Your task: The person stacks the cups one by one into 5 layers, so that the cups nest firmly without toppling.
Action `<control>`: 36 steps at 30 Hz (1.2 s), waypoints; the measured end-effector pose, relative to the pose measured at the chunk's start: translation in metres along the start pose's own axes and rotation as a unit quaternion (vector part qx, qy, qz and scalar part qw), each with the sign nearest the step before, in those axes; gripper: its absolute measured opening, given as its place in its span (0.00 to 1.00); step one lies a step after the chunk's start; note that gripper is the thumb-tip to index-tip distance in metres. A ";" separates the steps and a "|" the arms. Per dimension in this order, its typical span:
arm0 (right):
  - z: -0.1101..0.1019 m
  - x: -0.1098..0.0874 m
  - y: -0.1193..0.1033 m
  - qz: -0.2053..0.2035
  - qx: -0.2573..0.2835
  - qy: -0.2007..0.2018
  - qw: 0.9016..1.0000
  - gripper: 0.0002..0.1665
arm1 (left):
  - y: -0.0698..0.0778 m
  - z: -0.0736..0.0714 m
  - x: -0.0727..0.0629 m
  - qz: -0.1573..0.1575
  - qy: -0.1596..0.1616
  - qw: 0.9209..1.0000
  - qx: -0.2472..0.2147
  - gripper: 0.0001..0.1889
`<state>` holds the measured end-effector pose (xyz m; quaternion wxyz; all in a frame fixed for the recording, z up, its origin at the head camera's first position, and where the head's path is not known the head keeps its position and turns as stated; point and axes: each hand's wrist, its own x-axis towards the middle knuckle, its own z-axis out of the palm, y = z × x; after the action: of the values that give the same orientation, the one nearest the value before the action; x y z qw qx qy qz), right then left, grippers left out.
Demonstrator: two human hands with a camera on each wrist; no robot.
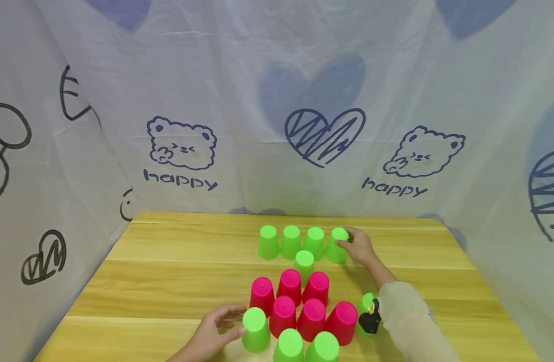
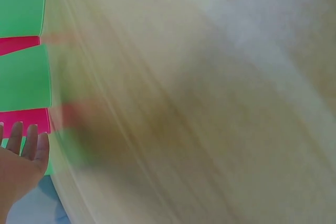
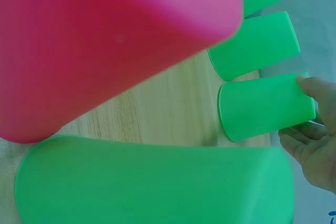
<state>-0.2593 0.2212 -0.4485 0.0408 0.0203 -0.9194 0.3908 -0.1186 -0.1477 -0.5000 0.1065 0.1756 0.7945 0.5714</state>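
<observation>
Upside-down plastic cups in green and pink stand on a wooden table. My right hand [image 1: 360, 246] holds the rightmost green cup [image 1: 338, 247] of the back row. In the right wrist view, the thumb lies on one side of that green cup [image 3: 268, 106] near its base, the fingers on the other. My left hand [image 1: 209, 332] is beside the front-left green cup [image 1: 256, 332], its thumb close to the cup's side; whether it touches cannot be told. The left wrist view shows that hand's fingers [image 2: 30, 142] fairly straight. Pink cups [image 1: 312, 319] stand in two rows between the hands.
One green cup [image 1: 304, 266] stands behind the pink rows. Two more green cups [image 1: 288, 347] are at the front edge of view. Another green cup [image 1: 365, 327] is partly hidden by the right sleeve and a black wrist item [image 1: 370, 319]. A printed cloth [image 1: 259, 191] hangs behind the table [image 1: 159, 281].
</observation>
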 end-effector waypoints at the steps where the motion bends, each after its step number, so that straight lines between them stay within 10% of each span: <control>1: 0.000 0.000 0.000 0.002 0.003 -0.001 1.000 0.28 | -0.001 0.001 -0.001 0.001 0.001 1.000 0.000 0.24; 36: -0.004 0.001 -0.007 0.019 0.004 -0.001 1.000 0.34 | -0.002 0.015 -0.001 0.045 0.010 0.997 0.054 0.30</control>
<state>-0.2593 0.2192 -0.4412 0.0325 0.0028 -0.9182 0.3949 -0.1123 -0.1353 -0.5066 0.0629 0.2107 0.8164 0.5340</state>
